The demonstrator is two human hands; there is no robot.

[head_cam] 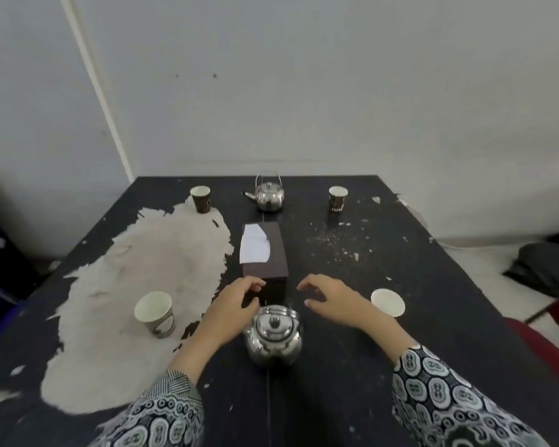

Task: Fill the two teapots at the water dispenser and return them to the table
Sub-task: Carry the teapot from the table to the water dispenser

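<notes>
A shiny steel teapot [273,335] stands on the black table [400,317] right in front of me, lid on, its handle folded down at the back. My left hand [231,309] hovers just left of and above it, fingers curled loosely, holding nothing. My right hand [331,298] hovers to the pot's right, fingers spread and empty. A second steel teapot [269,194] stands at the table's far edge, handle upright, spout pointing left. No water dispenser is in view.
A dark tissue box [265,253] lies between the two teapots. Several paper cups stand around: near left [154,313], near right [388,302], far left [200,199], far right [337,198]. The tabletop's left side is worn pale. A red chair [549,343] sits at right.
</notes>
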